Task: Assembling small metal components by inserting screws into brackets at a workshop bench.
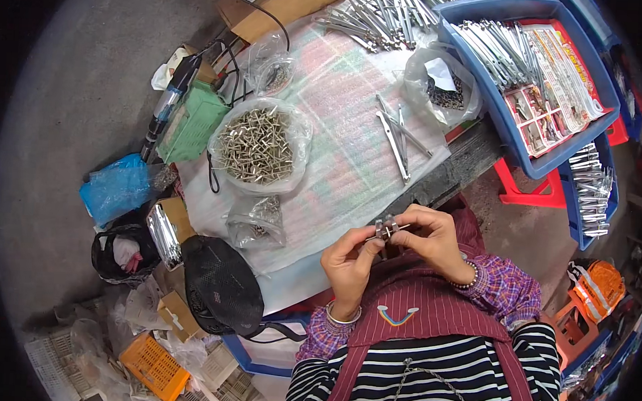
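Close in front of my apron, my left hand [347, 262] and my right hand [432, 238] meet with bent fingers around a small shiny metal fitting [386, 228]. Thumbs and fingertips of both hands pinch it from either side and cover part of it; its exact kind is too small to make out. Beyond the hands, several slim silver metal arms [393, 145] lie crossed on the table. To the left, an open plastic bag [303, 139] holds many T-shaped metal pins [257, 144]. Below it sits a smaller clear bag [237, 229] of small metal parts.
At the far right stands a blue tray [530, 167] of metal strips, beside a bag of dark small parts [447, 95]. More metal arms [379, 20] are heaped at the back. A power screwdriver [171, 97], green basket [195, 120] and black cap [220, 286] line the left.
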`<action>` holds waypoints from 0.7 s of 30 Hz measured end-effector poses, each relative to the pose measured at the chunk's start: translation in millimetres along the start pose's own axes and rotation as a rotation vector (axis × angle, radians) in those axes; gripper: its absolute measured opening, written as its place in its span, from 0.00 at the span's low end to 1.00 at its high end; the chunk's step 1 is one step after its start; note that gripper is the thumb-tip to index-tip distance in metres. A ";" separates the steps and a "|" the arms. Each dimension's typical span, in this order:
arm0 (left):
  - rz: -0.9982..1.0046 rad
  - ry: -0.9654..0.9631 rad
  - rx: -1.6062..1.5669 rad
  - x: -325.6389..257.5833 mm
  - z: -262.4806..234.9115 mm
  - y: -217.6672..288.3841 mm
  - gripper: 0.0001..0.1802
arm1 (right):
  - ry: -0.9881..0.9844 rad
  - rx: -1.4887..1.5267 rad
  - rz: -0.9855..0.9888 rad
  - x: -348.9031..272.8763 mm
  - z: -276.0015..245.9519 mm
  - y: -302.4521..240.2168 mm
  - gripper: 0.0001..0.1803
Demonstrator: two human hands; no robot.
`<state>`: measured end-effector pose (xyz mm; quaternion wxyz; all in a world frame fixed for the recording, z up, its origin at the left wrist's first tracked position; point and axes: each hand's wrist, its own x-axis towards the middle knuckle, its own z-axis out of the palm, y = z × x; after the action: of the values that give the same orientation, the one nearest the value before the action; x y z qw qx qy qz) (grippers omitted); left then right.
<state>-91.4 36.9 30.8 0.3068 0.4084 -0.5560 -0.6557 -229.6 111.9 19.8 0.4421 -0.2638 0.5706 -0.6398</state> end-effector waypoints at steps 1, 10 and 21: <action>-0.001 0.001 0.001 0.2 -0.1 -0.3 0.09 | 0.000 0.001 0.001 0.1 0.5 -0.7 0.09; 0.177 -0.116 0.073 5.6 -5.4 -4.1 0.07 | 0.009 -0.050 -0.087 -1.7 3.7 -0.4 0.09; 0.014 -0.070 -0.048 4.5 3.6 4.0 0.09 | 0.020 -0.032 0.090 -1.3 5.2 -5.3 0.11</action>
<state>-96.9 34.0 34.1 0.3017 0.3739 -0.5532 -0.6805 -226.0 110.2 26.1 0.4605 -0.2386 0.5965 -0.6126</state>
